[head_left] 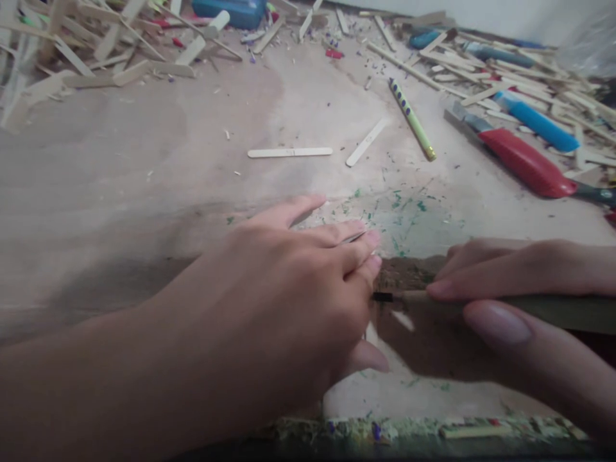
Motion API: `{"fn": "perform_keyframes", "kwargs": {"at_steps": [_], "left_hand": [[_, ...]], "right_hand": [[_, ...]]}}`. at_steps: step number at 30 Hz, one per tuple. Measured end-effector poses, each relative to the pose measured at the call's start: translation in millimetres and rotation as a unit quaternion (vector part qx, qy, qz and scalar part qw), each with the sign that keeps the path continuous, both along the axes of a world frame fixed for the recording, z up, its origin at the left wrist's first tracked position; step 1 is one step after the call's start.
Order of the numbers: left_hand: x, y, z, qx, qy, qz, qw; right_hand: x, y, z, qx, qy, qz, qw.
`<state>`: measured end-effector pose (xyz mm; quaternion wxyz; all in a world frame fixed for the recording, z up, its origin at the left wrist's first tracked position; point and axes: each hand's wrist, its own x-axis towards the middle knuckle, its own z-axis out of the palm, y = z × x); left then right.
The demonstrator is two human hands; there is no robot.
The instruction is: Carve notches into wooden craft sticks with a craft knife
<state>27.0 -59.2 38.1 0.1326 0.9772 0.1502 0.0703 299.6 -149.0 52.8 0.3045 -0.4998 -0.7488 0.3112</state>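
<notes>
My left hand point(293, 282) lies over a small wooden piece on the wooden table point(144, 167), fingers curled down on it; only a pale sliver of wood point(402, 319) shows beside my thumb. My right hand point(510, 289) comes in from the right, pinching a pencil or thin brush point(409, 297) between thumb and forefinger. Its dark tip touches the spot just off my left fingertips. What lies under my left palm is hidden.
Two loose ice-cream sticks point(289, 153) lie ahead, with a yellow spotted pencil point(412, 119) beyond. A red-handled knife point(520, 159) and a blue cutter point(534, 120) rest at the right. Heaps of sticks fill the back left and right. Green specks dot the middle.
</notes>
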Motion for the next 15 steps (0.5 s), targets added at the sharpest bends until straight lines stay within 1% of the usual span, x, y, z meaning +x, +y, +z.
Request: {"fn": "perform_keyframes", "kwargs": {"at_steps": [2, 7, 11, 15], "left_hand": [[1.9, 1.0, 1.4, -0.001, 0.013, -0.006, 1.0], [6.5, 2.3, 4.5, 0.009, 0.044, -0.005, 0.999], [7.9, 2.3, 5.3, -0.001, 0.048, -0.006, 0.999], [8.8, 1.7, 7.2, -0.003, 0.046, -0.002, 0.999]], "right_hand": [[0.8, -1.6, -0.8, -0.031, 0.016, 0.02, 0.999], [4.5, 1.2, 0.5, -0.04, 0.018, 0.047, 0.998], [6.5, 0.2, 0.1, -0.04, 0.007, 0.018, 0.999], [3.6, -4.4, -2.4, -0.037, 0.002, 0.007, 0.999]]}}
